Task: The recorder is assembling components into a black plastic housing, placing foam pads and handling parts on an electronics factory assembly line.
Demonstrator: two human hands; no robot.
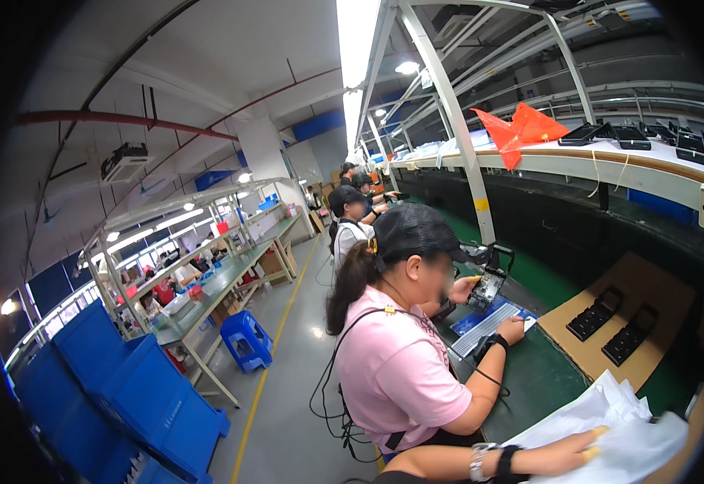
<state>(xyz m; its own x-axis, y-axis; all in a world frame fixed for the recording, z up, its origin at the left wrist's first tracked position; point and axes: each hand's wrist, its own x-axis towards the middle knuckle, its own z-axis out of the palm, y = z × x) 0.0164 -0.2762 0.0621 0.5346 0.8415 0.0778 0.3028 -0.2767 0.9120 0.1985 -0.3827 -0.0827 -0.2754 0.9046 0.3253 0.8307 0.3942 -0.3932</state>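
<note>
Closest by, the person's left hand [560,458], with a metal bracelet [479,464] and a black band [507,461] circling the wrist, is reaching across crumpled white sheeting [586,413] at the near end of the green worktop [517,402], yellow-tipped fingers touching it, though I cannot tell whether they are gripping; the right hand is lying out of view. Just beyond the sheeting, two black frames [587,324] are resting on cardboard [646,281], while to the left a co-worker [396,363] in pink is holding a dark device [489,282].
</note>
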